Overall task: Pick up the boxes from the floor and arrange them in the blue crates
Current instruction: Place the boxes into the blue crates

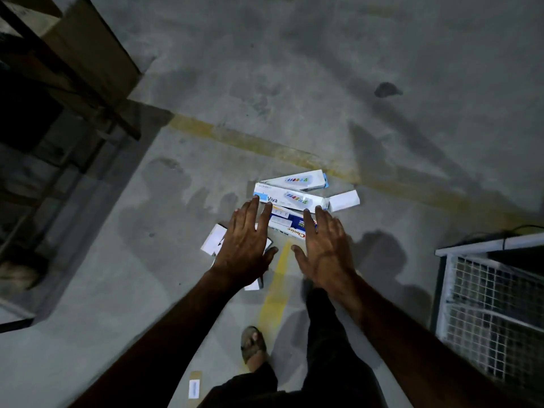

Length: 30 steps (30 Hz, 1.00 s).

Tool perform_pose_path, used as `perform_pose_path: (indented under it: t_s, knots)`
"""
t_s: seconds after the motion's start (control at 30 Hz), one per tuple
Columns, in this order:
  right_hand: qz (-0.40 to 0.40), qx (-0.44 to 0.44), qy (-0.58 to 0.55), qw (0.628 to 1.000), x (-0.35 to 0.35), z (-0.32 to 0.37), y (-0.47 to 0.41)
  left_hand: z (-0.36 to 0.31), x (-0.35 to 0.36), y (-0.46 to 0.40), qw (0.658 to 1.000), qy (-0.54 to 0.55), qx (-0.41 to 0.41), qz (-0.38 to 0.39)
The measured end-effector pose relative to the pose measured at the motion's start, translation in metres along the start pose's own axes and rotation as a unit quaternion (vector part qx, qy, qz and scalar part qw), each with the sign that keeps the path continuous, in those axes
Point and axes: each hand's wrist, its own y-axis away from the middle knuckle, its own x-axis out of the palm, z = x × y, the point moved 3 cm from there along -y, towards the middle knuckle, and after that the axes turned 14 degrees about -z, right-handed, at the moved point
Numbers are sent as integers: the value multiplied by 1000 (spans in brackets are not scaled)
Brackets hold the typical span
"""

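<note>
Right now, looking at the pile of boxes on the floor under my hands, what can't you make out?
Head view only:
- Box under the left hand: mostly covered, print unreadable.
- Blue box marked Choice: partly hidden by the right hand and the Viva box.
- Box count: overlaps and hands hide the lower ones.
- Blue crates: none in view.
- White wire cage: cut off by the right edge, contents too dark.

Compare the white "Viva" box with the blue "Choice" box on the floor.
The Viva box is white with light blue trim; the Choice box is dark blue with a white side. The Viva box lies fully in view; the Choice box is partly hidden behind the left hand and right hand. Both are long, lying flat.
</note>
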Motion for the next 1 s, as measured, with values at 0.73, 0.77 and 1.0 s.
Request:
perform_pose_path:
  t_s: [0.73,0.77,1.0]
  knots:
    - [81,3,-9,997,448,-191,-213,116,481,-248,985,-103,1,142]
    - [90,-4,-12,996,482,-194,-217,126,511,-254,984,-113,6,138]
    - [141,-43,16,989,635,-217,-248,194,647,-288,964,-207,55,158]
